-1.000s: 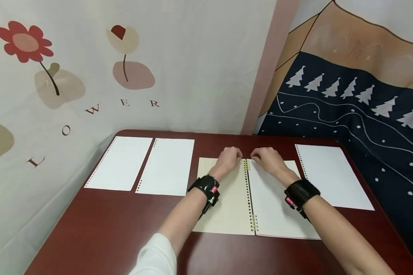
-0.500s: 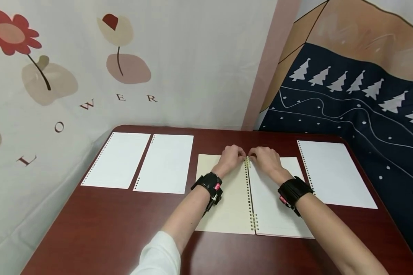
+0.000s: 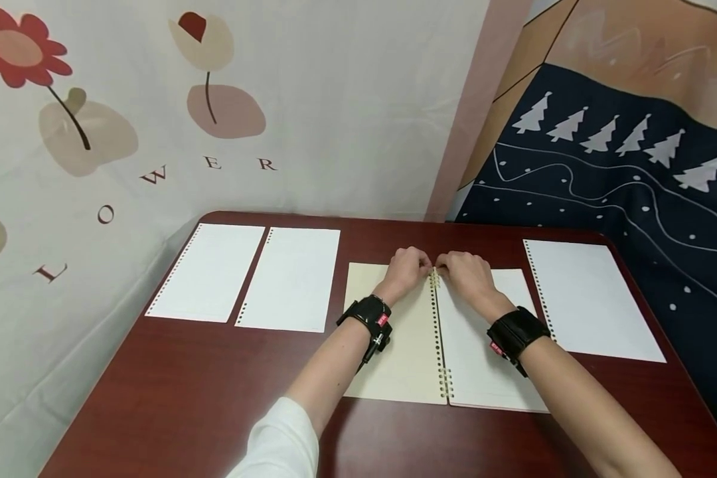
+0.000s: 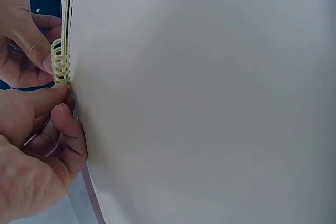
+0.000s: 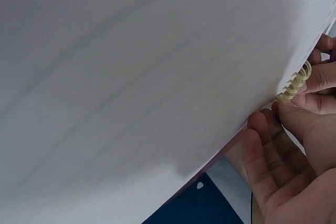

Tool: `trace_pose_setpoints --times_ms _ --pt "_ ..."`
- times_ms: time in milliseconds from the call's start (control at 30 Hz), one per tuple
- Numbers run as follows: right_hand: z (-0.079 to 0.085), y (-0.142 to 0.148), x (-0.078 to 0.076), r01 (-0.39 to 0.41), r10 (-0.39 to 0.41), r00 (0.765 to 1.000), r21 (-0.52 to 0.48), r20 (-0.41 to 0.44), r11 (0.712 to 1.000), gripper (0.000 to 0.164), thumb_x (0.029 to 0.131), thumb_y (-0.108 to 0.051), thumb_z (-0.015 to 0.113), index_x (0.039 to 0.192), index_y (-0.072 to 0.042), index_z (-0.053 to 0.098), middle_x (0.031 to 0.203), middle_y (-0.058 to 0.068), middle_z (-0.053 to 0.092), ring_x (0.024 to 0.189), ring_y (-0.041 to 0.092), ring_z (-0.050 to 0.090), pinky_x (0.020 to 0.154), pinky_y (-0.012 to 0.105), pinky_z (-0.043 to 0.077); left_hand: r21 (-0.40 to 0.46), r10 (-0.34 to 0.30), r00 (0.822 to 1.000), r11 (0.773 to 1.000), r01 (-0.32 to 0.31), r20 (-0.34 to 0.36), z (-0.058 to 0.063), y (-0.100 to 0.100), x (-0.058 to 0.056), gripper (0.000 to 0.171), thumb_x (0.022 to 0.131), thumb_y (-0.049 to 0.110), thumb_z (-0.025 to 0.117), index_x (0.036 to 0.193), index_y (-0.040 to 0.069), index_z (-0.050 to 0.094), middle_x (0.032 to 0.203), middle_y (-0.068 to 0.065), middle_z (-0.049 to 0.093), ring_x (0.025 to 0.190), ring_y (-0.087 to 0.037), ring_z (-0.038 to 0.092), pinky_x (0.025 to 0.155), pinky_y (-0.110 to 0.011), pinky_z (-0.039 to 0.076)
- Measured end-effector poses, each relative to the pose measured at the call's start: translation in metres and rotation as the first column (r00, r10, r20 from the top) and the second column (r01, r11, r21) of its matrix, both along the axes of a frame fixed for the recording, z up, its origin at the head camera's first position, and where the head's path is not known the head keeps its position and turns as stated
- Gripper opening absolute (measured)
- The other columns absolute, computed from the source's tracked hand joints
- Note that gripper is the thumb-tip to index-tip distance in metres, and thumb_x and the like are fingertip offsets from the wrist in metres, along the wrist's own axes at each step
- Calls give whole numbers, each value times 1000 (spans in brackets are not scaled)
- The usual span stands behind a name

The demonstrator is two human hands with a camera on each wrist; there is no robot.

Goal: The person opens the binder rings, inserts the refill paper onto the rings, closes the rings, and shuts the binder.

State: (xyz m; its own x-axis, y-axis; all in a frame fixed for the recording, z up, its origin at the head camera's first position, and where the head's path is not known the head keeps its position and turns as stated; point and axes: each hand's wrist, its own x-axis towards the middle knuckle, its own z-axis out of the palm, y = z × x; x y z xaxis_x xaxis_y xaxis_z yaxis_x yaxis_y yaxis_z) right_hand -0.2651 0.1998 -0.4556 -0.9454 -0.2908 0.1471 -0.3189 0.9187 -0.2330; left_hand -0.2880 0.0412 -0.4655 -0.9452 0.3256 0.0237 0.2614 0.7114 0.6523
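Note:
A loose-leaf notebook lies spread on the table, its cream cover [image 3: 394, 352] to the left and white punched pages [image 3: 484, 358] to the right. Two short yellowish ring bindings, one at the top [image 3: 435, 279] and one at the bottom [image 3: 446, 384], run along the middle. My left hand [image 3: 407, 272] pinches the top binding's end from the left with thumb and fingers. Opposite it, my right hand [image 3: 469, 277] pinches the same binding from the right. Coils of the binding [image 4: 60, 64] show between the two hands in the left wrist view. Whether these rings are parted is hard to tell.
Two loose punched sheets, one at far left [image 3: 206, 272] and one beside it [image 3: 289, 279], lie left of the notebook. Another punched sheet [image 3: 594, 299] lies to the right. The dark red table [image 3: 215, 398] meets printed curtains [image 3: 346, 133] at its back.
Both hands have come closer together at the top binding, the fingertips closing in from either side. The head view has shifted slightly; the sheets and notebook stay put.

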Motion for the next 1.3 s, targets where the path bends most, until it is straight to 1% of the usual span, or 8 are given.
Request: trace_pose_setpoints --times_ms 167,267,433,500,633,800,1000,1300 --pt "1 0 0 4 -4 1000 5 -2 1000 10 92 -12 67 98 -13 75 91 6 69 69 24 59 56 40 49 -19 3 1000 1000 -3 9 3 0 0 11 93 15 68 83 14 74 88 6 65 78 -7 57 66 -20 45" --pt "2 1 2 3 -3 1000 -4 12 1000 12 92 -12 67 101 -11 75 95 9 70 72 25 61 59 40 49 -17 -15 999 1000 15 29 3 0 1 8 94 14 66 87 13 70 87 5 63 77 -8 56 66 -19 44" --pt "8 8 11 -32 32 999 -31 17 999 11 90 -8 68 100 -8 74 94 12 71 74 28 63 62 42 49 16 -108 991 994 107 73 5 -7 3 4 92 11 67 88 13 66 86 4 62 76 -10 55 65 -20 44" --pt "9 10 15 -52 52 998 -37 17 998 10 89 -7 70 97 -9 75 92 10 71 74 28 64 61 42 49 31 -150 986 988 149 73 7 -10 4 3 89 11 70 87 13 69 85 5 64 79 -10 56 68 -20 44" --pt "6 9 20 -74 75 997 -29 36 997 8 87 -11 73 95 -11 75 91 8 71 74 27 65 60 40 50 17 -185 982 983 185 40 6 -14 6 4 87 13 73 85 15 76 86 7 69 84 -7 57 75 -18 43" --pt "1 4 25 -76 75 996 9 38 997 9 88 -14 73 97 -12 75 92 8 70 74 25 64 59 39 50 12 -179 984 984 179 23 3 -14 12 8 87 10 73 83 13 79 86 6 72 84 -6 59 77 -18 44" --pt "-2 0 31 -58 60 998 72 -19 996 10 88 -13 72 97 -12 76 89 10 69 73 27 63 58 40 50 20 -147 989 989 147 19 0 -10 17 7 85 10 75 84 14 80 85 9 71 86 -5 60 73 -17 44" --pt "5 -4 34 -42 48 997 90 -63 995 11 89 -9 69 97 -12 76 88 10 68 72 28 62 57 43 50 11 -144 990 989 144 -4 7 -11 20 11 85 7 74 80 15 80 81 9 69 81 -4 55 71 -16 42"
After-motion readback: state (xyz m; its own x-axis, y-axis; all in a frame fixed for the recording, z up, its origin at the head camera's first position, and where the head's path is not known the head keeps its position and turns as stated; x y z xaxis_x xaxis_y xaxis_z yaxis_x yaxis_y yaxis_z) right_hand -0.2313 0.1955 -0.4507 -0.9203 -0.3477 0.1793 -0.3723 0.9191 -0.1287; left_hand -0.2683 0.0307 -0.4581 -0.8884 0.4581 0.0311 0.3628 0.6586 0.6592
